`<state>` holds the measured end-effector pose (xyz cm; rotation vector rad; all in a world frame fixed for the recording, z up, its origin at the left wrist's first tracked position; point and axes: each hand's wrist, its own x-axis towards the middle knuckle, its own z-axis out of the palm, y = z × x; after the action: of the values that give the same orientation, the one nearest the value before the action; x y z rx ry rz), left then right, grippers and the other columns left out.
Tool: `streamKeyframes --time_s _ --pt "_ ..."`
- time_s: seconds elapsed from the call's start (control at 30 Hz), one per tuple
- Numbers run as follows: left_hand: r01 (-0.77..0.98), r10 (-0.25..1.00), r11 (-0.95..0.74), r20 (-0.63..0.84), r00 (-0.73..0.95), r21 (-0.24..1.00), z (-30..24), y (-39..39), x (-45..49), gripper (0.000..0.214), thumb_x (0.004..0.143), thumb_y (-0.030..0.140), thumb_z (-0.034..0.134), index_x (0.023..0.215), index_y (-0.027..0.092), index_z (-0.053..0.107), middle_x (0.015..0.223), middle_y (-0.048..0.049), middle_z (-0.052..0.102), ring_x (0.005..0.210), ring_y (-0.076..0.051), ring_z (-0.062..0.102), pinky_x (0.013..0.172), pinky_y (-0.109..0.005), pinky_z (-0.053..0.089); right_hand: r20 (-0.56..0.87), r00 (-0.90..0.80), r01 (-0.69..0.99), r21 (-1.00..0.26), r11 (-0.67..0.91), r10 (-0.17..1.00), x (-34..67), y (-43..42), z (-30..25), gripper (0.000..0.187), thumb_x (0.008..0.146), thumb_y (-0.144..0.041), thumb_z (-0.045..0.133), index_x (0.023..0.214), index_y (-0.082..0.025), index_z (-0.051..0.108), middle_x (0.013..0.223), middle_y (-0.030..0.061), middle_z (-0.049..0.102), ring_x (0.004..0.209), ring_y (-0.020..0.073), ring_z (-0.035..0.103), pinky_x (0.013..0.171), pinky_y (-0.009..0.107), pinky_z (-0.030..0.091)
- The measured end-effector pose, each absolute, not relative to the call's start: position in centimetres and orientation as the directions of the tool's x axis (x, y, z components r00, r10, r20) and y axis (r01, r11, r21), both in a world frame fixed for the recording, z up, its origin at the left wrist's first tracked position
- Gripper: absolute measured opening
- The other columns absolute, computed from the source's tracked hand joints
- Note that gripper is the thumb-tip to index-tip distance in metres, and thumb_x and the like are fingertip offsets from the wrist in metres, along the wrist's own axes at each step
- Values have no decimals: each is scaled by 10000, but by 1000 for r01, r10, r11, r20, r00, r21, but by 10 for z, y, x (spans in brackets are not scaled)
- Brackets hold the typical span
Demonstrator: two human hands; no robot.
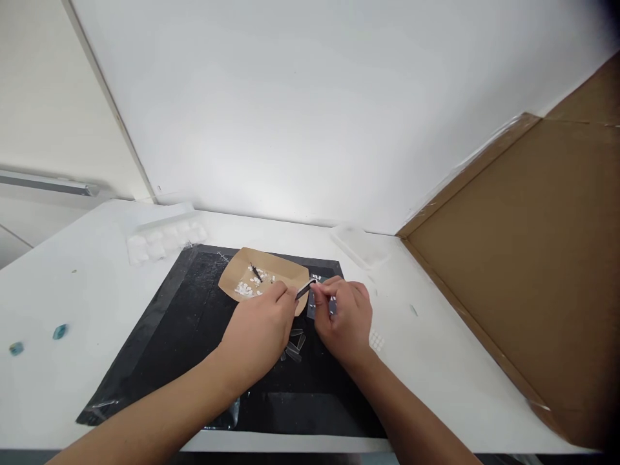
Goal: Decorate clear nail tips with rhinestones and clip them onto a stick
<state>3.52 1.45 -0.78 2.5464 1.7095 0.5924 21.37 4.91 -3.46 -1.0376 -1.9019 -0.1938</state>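
Observation:
My left hand [259, 329] is closed over the black mat [184, 336], its fingers pinched on a thin dark strip [305, 289] that sticks out to the right. My right hand [343, 316] is closed too, its fingertips pressed together right beside the strip's end, holding something I cannot make out. Just behind both hands lies a brown paper tray [283, 268] with several small white pieces [245, 289] and a small dark tool [256, 272] in it. A few clear plastic bits [294, 345] lie on the mat between my wrists.
A clear plastic compartment tray [162, 237] sits at the back left and a clear lid [358, 245] at the back right. A large cardboard sheet [523, 258] leans along the right. Two small blue-green bits [59, 332] lie on the white table [436, 361] at the left.

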Motion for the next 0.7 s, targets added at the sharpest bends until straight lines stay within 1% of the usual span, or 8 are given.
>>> streamKeyframes --time_s 0.1,0.13,0.27,0.37,0.47,0.57,0.63,0.7 --pt "875 892 -419 287 348 240 -7 15 35 215 1072 241 426 1017 195 628 937 -55 666 718 -205 647 561 -320 427 744 -330 680 -240 693 582 213 48 -35 188 990 -181 628 858 -234 506 771 -8 695 703 163 656 743 360 415" --pt "870 887 -427 301 350 248 -6 15 35 226 1077 248 412 1029 192 626 941 -56 666 724 -208 648 562 -323 432 741 -343 674 -234 700 578 213 48 -35 189 987 -182 632 855 -233 507 771 -9 696 699 161 653 743 358 414" --pt "845 863 -450 386 327 290 -5 16 36 263 1093 304 382 1089 189 619 969 -57 670 787 -225 665 604 -337 475 764 -239 713 -281 643 599 218 50 -35 167 990 -190 640 875 -231 526 774 -17 696 679 152 639 753 357 425" --pt "834 858 -461 394 330 305 -5 17 37 226 1072 332 451 1111 185 618 1013 -64 682 821 -230 677 633 -339 497 766 -200 718 -309 623 611 223 53 -35 148 990 -200 642 888 -235 541 780 -13 689 687 163 630 748 358 441" --pt "825 853 -470 404 332 314 -7 17 36 204 1059 334 490 1125 187 616 1020 -65 686 828 -225 679 645 -333 503 754 -178 697 -356 622 632 226 54 -35 129 985 -209 645 898 -237 554 788 -7 680 703 172 622 724 352 453" --pt "811 840 -480 440 317 334 -6 16 34 222 1076 336 456 1122 196 622 968 -53 683 819 -216 672 660 -328 508 745 -141 660 -420 623 652 227 53 -35 118 983 -219 645 898 -237 566 799 -4 678 706 167 618 690 330 465" --pt "798 826 -498 465 318 339 -4 16 34 242 1085 341 437 1156 200 620 957 -50 683 822 -213 673 668 -325 513 735 -105 626 -475 619 669 228 52 -34 112 981 -227 647 895 -239 576 793 -6 675 694 158 614 663 312 474" --pt "802 814 -510 477 332 312 -3 15 35 265 1089 336 421 1213 192 606 977 -59 688 818 -214 677 656 -324 513 721 -64 602 -523 603 690 229 52 -33 106 980 -237 648 895 -241 586 784 -10 673 666 149 601 633 297 476"
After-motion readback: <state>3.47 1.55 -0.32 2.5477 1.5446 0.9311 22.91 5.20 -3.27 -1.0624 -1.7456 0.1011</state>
